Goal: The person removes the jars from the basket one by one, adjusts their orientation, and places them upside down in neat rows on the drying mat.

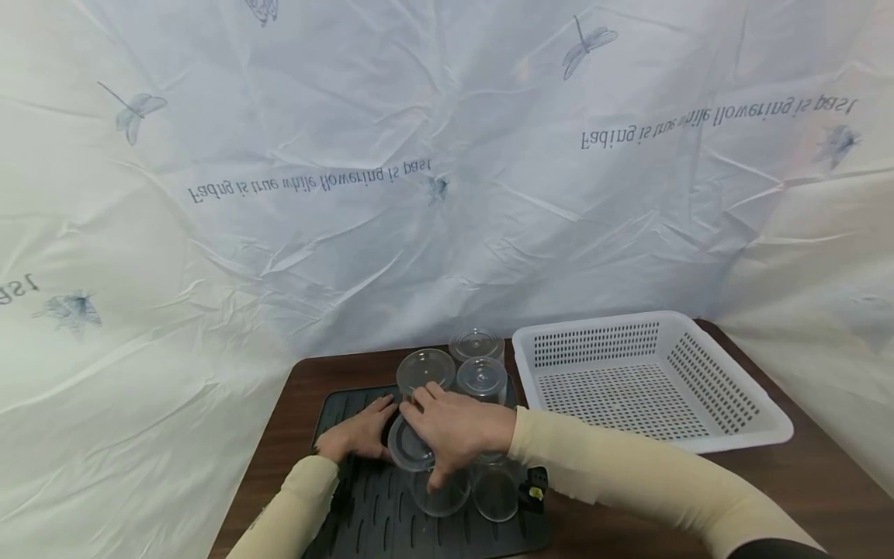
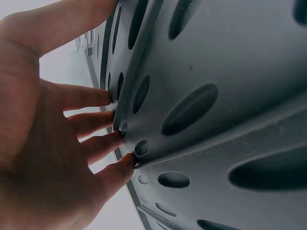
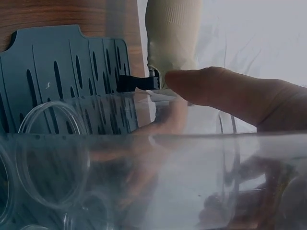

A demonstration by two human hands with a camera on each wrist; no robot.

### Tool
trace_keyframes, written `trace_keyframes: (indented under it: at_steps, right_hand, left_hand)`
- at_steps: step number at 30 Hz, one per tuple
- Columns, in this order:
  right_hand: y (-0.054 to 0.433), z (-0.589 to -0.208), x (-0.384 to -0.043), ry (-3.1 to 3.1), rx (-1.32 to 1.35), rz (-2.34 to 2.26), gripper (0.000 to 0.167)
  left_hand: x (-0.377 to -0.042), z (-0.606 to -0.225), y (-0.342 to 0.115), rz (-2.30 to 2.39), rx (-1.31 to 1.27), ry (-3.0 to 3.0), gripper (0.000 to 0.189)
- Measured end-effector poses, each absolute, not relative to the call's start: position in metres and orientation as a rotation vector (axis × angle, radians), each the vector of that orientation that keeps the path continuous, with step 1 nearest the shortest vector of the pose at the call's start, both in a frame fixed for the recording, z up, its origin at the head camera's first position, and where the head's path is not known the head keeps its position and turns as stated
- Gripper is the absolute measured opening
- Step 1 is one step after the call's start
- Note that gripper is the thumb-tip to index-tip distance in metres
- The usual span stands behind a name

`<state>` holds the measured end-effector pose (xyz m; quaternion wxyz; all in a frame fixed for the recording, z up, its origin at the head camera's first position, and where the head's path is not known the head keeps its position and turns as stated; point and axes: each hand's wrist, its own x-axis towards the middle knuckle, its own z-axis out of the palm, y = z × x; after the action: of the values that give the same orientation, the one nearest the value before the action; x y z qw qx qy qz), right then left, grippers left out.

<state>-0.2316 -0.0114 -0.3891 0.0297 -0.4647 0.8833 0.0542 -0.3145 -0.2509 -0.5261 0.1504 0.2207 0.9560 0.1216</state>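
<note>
A dark slotted mat [image 1: 377, 516] lies on the table, with several clear plastic jars standing on its right part. My left hand [image 1: 362, 431] rests on the mat just left of a clear jar [image 1: 410, 442]. Its fingers are spread, and the left wrist view shows the fingertips [image 2: 125, 165] against the slotted mat [image 2: 235, 76]. Around that same jar my right hand [image 1: 454, 427] grips, fingers on the far side and thumb toward me. In the right wrist view the thumb [image 3: 216, 91] lies at the clear jar wall [image 3: 192, 163]; the palm is hidden.
Behind the hands stand clear jars [image 1: 426, 363], and nearer me two more clear jars [image 1: 496, 497]. A white perforated basket [image 1: 621, 396] sits on the right of the brown wooden table [image 1: 268, 442]. A small black device [image 1: 534, 489] shows beside the right sleeve. White printed sheeting [image 1: 454, 256] hangs behind.
</note>
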Motion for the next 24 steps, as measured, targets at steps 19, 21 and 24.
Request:
trace_keyframes:
  at_steps: [19,21,24]
  right_hand:
    - [-0.0077,-0.3873,-0.2290,2.694,-1.469,0.211,0.109]
    - [-0.0073,-0.3868,-0.2291,2.689,-1.476,0.210,0.108]
    - [-0.0067,-0.3864,-0.2300,2.678,-1.476,0.200,0.108]
  left_hand:
    - [-0.3160,-0.5272,-0.2507,0.333,0.637,2.745,0.104]
    - [-0.3157,-0.5274,-0.2501,0.335,0.637,2.745,0.104]
    - [-0.3158,-0.5276,-0.2497,0.337,0.649,2.742,0.103]
